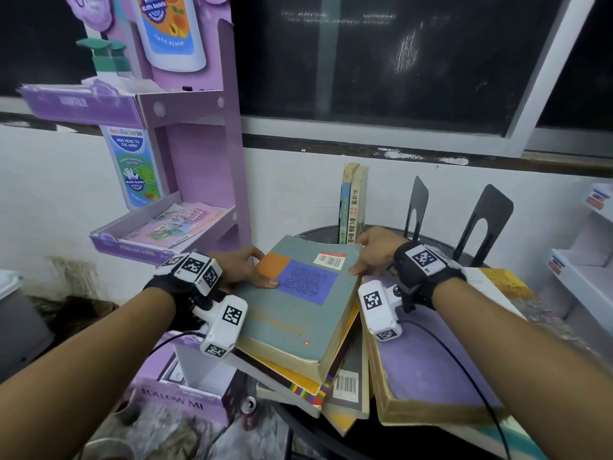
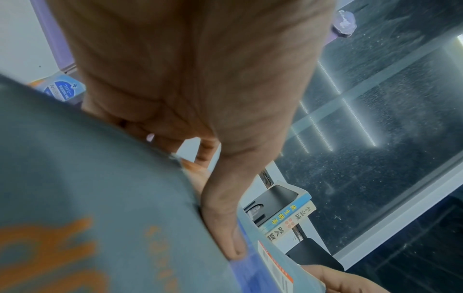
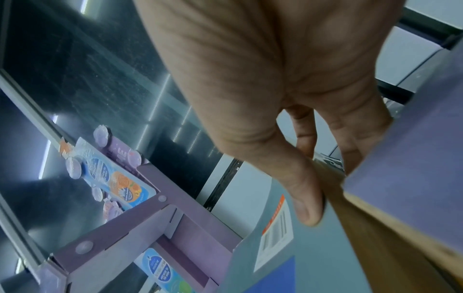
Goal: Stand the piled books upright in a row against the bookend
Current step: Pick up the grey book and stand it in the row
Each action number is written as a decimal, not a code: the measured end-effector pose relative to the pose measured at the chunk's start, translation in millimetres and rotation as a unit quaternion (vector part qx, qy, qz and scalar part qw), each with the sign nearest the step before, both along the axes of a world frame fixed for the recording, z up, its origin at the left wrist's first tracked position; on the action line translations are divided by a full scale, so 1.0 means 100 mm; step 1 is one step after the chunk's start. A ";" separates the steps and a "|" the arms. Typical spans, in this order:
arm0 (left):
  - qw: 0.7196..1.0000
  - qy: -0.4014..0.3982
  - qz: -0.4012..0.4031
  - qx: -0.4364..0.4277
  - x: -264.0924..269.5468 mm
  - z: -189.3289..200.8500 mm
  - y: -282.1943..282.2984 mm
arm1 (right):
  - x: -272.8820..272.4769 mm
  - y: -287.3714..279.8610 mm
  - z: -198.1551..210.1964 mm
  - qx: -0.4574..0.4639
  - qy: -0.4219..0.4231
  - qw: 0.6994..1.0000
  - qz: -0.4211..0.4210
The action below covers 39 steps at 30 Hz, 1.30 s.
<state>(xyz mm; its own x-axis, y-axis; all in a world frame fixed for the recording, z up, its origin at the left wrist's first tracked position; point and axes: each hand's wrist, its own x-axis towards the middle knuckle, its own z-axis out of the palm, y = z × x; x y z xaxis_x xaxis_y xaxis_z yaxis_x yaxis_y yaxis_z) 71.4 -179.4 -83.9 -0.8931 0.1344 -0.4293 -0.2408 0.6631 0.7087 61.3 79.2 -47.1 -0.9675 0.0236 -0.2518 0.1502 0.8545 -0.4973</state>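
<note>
While both hands clasp it, the grey book (image 1: 298, 293) tops the pile, left hand (image 1: 243, 268) and right hand (image 1: 374, 252) pinching its far corners. Left wrist: thumb (image 2: 225, 224) presses the cover. Right wrist: thumb (image 3: 305, 200) on top, fingers (image 3: 350, 136) beneath. Thick and probably heavy, it seems safest held two-handed by opposite edges.

Head view looking down over a grey book (image 1: 292, 303), wrist views close under each palm, sharing its cover
</note>
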 end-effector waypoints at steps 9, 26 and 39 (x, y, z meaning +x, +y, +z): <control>0.997 0.075 0.004 -0.002 0.16 0.28 -0.04 | 0.08 -0.02 0.18 -0.222 0.024 0.974 -0.044; 0.936 0.261 0.006 0.234 0.32 0.43 0.06 | 0.28 -0.11 0.70 -0.278 0.333 0.900 0.054; 0.863 0.344 0.043 0.368 0.36 0.33 0.11 | 0.26 -0.16 0.63 -0.189 0.387 0.896 0.109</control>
